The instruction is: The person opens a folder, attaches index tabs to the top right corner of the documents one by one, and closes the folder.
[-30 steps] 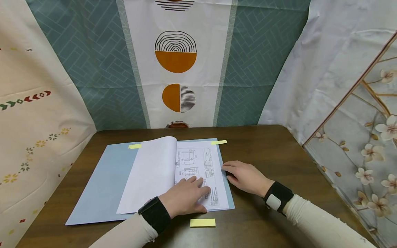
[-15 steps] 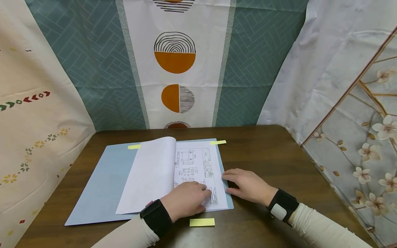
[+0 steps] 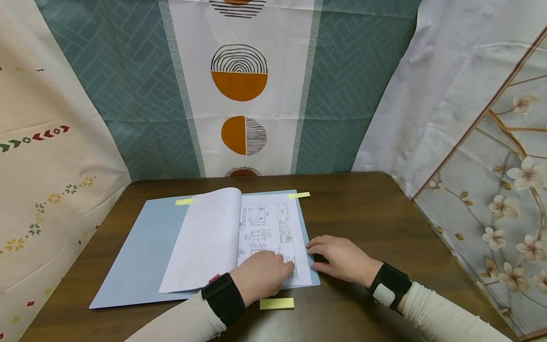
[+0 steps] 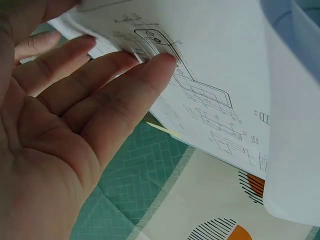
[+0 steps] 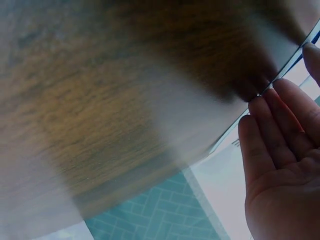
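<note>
Two pale sleeves point(image 3: 175, 320) reach in from the near edge, each ending in a black wristband point(image 3: 224, 298); the right one carries a white patch. Just beyond the left wrist, a small yellow pad point(image 3: 277, 304) lies flat on the wood, near the lower edge of the folder.

The left hand point(image 3: 261, 273) rests over the lower part of a printed sheet point(image 3: 273, 216), fingertips touching the paper, fingers a little apart and bent only gently, clamped on nothing. The right hand point(image 3: 344, 259) lies at the folder's right edge, its long fingers nearly straight and side by side, thumb set apart, tips touching that edge without gripping.

The light-blue folder point(image 3: 141, 251) is spread on the table, left of the right hand. Its right half bears the white sheet, covered with fine dark line drawings, a table of text along the right side and more small print below. A blank white page point(image 3: 201, 247) curves over to the left in a soft roll at its spine. Yellow strips stick out near the top: one at the left point(image 3: 184, 202), another at the right point(image 3: 298, 195).

Behind are the dark brown table's point(image 3: 350, 204) far edge and a teal-and-white cloth point(image 3: 141, 95) with orange half-circles.
</note>
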`<action>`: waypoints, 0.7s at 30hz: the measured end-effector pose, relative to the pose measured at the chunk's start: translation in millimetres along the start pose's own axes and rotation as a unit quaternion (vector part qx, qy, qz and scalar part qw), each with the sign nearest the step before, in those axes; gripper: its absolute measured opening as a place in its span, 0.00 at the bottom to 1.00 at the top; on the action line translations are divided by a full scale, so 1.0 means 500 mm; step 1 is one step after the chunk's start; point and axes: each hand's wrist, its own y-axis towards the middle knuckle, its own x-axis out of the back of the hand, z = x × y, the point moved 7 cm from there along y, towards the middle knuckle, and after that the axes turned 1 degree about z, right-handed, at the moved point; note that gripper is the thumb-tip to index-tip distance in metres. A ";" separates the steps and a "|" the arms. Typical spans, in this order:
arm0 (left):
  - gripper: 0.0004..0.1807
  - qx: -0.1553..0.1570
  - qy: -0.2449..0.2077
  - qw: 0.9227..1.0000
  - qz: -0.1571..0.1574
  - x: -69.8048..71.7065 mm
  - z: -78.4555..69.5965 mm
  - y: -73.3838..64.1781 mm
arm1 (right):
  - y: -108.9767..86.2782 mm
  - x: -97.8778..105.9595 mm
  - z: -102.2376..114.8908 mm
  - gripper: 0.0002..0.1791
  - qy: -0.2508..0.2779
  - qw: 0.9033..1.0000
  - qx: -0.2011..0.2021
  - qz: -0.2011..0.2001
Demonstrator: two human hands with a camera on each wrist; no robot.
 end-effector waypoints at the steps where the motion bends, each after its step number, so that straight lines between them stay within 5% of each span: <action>1: 0.21 0.001 0.003 1.000 -0.001 0.001 -0.001 -0.001 | 0.001 0.000 0.000 0.21 -0.001 1.000 0.000 0.000; 9: 0.46 0.010 0.000 1.000 0.027 -0.004 -0.008 -0.010 | 0.004 -0.003 -0.006 0.22 -0.007 1.000 -0.005 0.002; 21: 0.54 0.008 -0.031 0.999 0.023 -0.001 -0.007 -0.008 | -0.001 -0.003 -0.003 0.20 -0.004 1.000 0.000 -0.005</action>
